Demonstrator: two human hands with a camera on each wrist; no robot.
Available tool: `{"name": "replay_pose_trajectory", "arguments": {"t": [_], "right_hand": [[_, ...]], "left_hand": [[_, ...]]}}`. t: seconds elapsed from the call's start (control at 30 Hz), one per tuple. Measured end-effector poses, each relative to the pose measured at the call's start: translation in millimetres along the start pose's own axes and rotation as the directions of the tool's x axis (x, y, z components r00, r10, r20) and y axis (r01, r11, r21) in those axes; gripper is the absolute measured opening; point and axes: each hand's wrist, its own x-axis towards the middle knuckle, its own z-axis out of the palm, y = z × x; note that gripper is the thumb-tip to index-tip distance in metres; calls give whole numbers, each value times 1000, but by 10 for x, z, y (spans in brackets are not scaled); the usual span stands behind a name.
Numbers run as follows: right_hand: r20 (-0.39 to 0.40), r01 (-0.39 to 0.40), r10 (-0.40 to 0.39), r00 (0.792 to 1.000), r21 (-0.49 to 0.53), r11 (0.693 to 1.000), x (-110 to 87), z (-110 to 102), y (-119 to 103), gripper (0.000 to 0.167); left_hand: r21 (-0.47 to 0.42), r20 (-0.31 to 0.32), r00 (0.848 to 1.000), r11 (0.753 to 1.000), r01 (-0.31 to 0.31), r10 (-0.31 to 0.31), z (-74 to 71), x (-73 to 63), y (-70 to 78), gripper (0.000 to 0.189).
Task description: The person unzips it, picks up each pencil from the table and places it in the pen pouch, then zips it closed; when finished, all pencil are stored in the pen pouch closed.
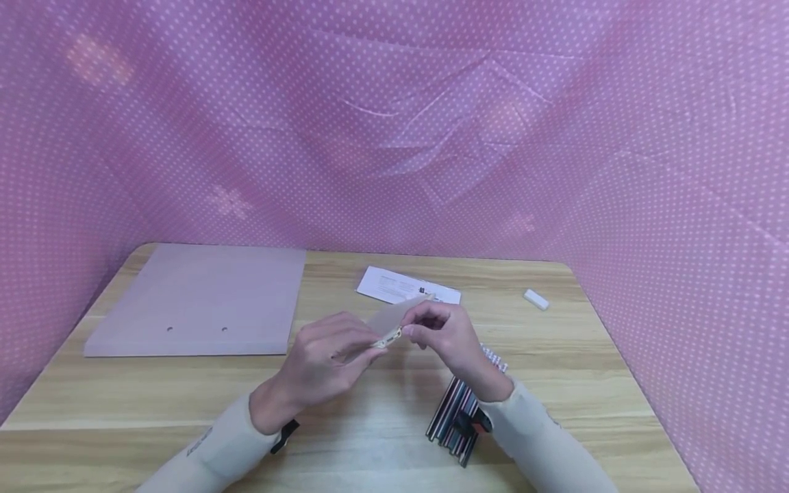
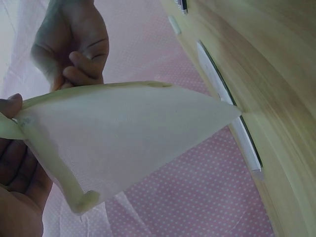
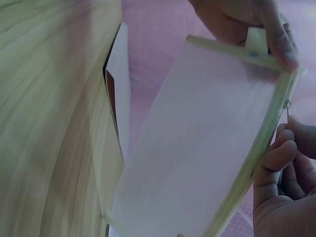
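Observation:
A pale translucent zip pouch [image 1: 394,316] hangs above the table between both hands. My left hand [image 1: 327,352] grips one end corner, thumb against the pouch edge, beside a small fabric tab [image 3: 256,42]. On the zipper side my right hand [image 1: 450,339] pinches the small zipper pull [image 3: 288,112] between thumb and finger, close to that same corner. The pouch's mesh face [image 2: 128,128] looks flat, with nothing visible inside. Below the right wrist lies a bundle of dark pencils [image 1: 445,414] with white-patterned ends, partly covered by the forearm.
Toward the back of the wooden table lies a white printed flat package [image 1: 394,284], partly behind the pouch. A small white block [image 1: 536,299] sits at the right. On the left is a large pale board [image 1: 209,294] with two holes. Pink dotted cloth [image 1: 394,137] surrounds the table.

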Motion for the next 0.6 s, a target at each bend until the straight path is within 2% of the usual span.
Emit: {"name": "replay_pose_trajectory", "arguments": {"t": [0.3, 0.6], "right_hand": [[-16, -5, 5, 1000, -10, 1000, 35, -64, 36, 13], [-37, -18, 17, 999, -36, 999, 72, -145, 66, 13]], "left_hand": [[-8, -21, 1000, 1000, -16, 16, -11, -6, -9, 21], [-17, -45, 998, 999, -39, 38, -21, -2, -23, 20]]}}
